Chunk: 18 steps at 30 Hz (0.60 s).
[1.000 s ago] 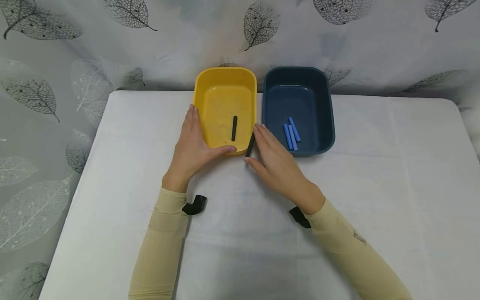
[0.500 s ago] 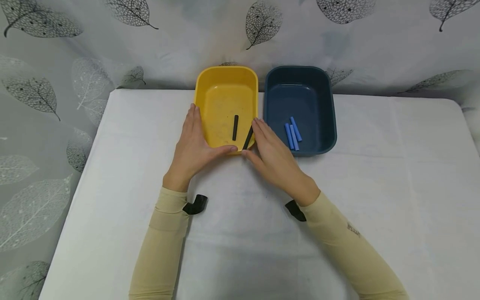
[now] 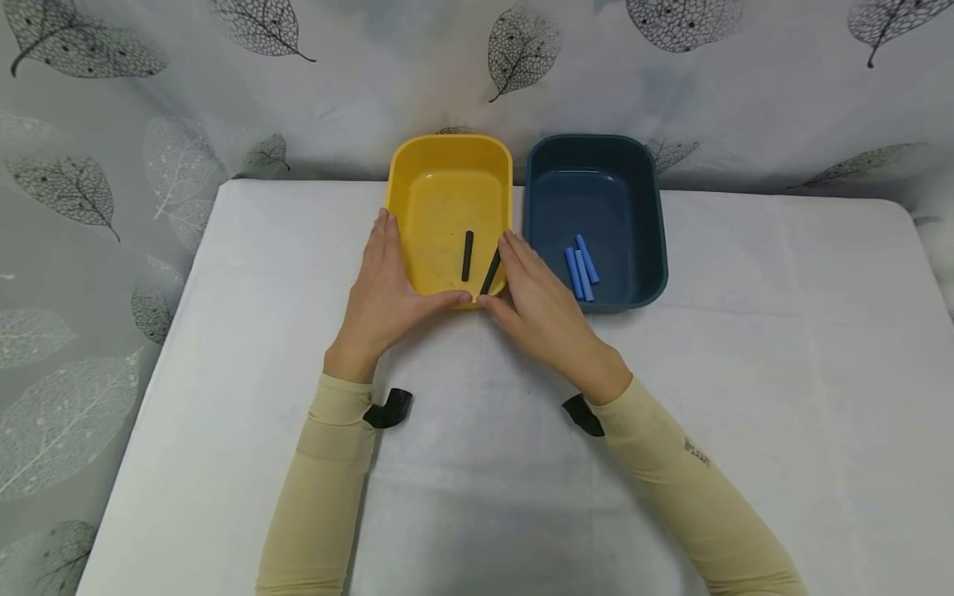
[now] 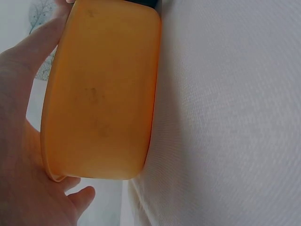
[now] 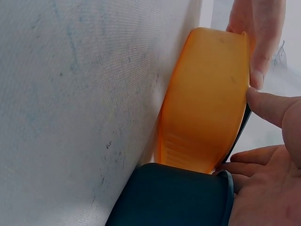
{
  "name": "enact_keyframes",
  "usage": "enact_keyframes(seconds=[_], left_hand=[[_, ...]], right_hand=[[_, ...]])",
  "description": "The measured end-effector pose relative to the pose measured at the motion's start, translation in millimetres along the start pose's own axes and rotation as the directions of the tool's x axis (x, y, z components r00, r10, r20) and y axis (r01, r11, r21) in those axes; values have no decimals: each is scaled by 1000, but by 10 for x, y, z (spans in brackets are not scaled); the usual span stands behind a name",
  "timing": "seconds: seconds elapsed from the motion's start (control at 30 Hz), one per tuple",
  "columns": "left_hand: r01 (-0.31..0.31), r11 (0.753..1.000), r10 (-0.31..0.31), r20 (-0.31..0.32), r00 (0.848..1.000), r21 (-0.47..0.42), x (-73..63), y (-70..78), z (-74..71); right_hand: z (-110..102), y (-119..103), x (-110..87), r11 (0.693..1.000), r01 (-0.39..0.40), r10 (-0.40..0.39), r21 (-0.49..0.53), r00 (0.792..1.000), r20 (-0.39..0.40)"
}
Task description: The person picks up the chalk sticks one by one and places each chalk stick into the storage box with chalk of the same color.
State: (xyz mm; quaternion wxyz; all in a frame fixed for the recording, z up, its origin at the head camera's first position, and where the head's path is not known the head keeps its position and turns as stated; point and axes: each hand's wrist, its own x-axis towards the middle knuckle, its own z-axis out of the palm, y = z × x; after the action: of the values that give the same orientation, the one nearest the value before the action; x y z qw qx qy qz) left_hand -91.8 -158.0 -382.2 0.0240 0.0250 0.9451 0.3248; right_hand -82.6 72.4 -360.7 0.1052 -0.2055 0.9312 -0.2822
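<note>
My left hand (image 3: pixel 382 302) rests around the near left corner of a yellow plastic tray (image 3: pixel 450 142). Its fingers lie straight along the left wall, and the thumb reaches along the near rim. At the tray's near right corner, my right hand (image 3: pixel 547 319) holds a slim black stick (image 3: pixel 489 273) lengthwise between thumb and fingertips. The stick slants over that corner of the tray. A second black stick (image 3: pixel 467 256) lies on the tray floor. In the right wrist view, the right thumb (image 5: pixel 270 106) touches the rim close to the left thumb, and the stick is mostly hidden behind the tray wall.
A dark blue tray (image 3: pixel 659 223) stands close beside the yellow one, on its right. Several blue sticks (image 3: pixel 577 273) lie near its front left corner. Both trays sit at the far edge of a table with a white cloth (image 3: pixel 477 480), against a leaf-patterned curtain (image 3: pixel 358 91).
My right hand has moved slightly left and away from me, bringing the black stick from the yellow tray's right edge in over its corner. The left hand stays put.
</note>
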Motion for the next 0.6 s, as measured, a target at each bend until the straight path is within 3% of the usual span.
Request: enact_keyframes(seconds=[0.6], left_hand=[[5,1000,-5,0,1000,6,-8,-17,13]], right_hand=[[27,12,0,1000,-14,14,3,1000,5]])
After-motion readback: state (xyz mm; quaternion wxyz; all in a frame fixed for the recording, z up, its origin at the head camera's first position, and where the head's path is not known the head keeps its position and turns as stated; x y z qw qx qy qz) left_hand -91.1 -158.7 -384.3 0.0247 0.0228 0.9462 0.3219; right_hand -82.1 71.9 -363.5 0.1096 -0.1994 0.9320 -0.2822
